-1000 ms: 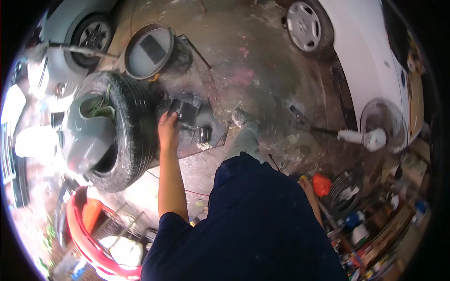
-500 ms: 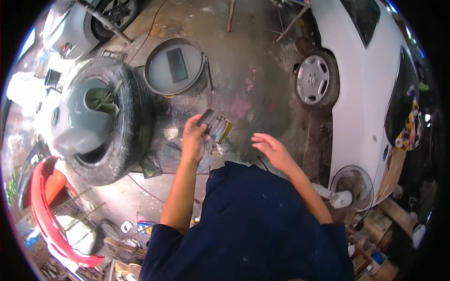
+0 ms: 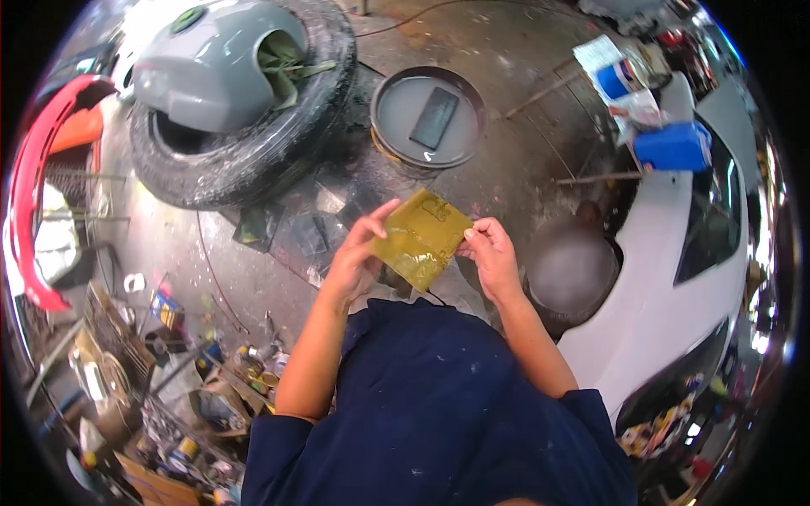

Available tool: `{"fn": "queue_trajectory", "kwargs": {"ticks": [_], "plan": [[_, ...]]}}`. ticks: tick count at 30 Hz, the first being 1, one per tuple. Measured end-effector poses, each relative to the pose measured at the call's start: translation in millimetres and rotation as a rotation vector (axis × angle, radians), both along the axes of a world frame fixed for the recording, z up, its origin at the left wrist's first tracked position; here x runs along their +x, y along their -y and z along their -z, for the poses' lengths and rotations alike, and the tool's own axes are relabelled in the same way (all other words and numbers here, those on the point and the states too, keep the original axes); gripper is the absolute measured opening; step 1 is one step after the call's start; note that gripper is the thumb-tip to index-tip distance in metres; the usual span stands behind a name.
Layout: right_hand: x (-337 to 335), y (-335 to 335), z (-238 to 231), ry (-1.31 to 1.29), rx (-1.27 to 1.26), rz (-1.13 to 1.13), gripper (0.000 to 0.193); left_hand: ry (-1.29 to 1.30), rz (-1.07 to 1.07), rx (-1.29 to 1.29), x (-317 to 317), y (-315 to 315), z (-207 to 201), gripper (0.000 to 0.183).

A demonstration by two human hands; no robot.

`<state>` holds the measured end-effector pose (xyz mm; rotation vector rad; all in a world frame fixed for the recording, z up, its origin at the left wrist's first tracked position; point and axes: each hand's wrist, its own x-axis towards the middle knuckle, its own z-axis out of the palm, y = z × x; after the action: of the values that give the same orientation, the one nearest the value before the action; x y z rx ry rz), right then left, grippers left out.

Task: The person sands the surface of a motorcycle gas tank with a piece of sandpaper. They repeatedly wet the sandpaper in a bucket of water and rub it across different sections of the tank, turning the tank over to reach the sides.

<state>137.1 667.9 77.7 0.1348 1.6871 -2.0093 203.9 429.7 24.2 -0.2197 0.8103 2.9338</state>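
Note:
A yellow-olive sheet of sandpaper (image 3: 422,240) is spread out in front of me, its backing facing up with dark print and wet shine. My right hand (image 3: 491,253) pinches its right corner between thumb and fingers. At the left edge, my left hand (image 3: 354,257) grips the sheet, its thumb partly hidden. Just beyond stands a round bucket (image 3: 380,139) of cloudy water, with a dark rectangular block (image 3: 435,118) in it. To the left, a grey motorcycle fuel tank (image 3: 211,72) rests on a tyre (image 3: 245,173); green material (image 3: 291,67) pokes from its hollow.
A white car body (image 3: 624,295) stands at the right. Behind it, a stand holds a blue container (image 3: 672,148) and papers. A red bumper (image 3: 34,194) lies at far left. Cans and scrap clutter (image 3: 202,413) fill the lower left. A cable (image 3: 211,270) crosses the floor.
The sandpaper, folded in my left hand before, is now opened out with its yellow side up. My right hand has come in and taken its right corner. My view has shifted leftward.

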Motion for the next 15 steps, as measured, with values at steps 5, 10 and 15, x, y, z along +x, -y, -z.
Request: {"fn": "queue_trajectory", "kwargs": {"ticks": [5, 10, 15], "plan": [[-65, 2, -5, 0.154, -0.097, -0.149, 0.010, -0.043, -0.032, -0.121, 4, -11, 3, 0.007], [-133, -11, 1, 0.112, -0.073, -0.338, 0.010, 0.007, -0.200, -0.268, -21, -52, -4, 0.007], [-195, -28, 1, 0.009, -0.075, -0.561, 0.023, 0.210, -0.439, -0.277, -74, -94, -28, 0.007]]}}
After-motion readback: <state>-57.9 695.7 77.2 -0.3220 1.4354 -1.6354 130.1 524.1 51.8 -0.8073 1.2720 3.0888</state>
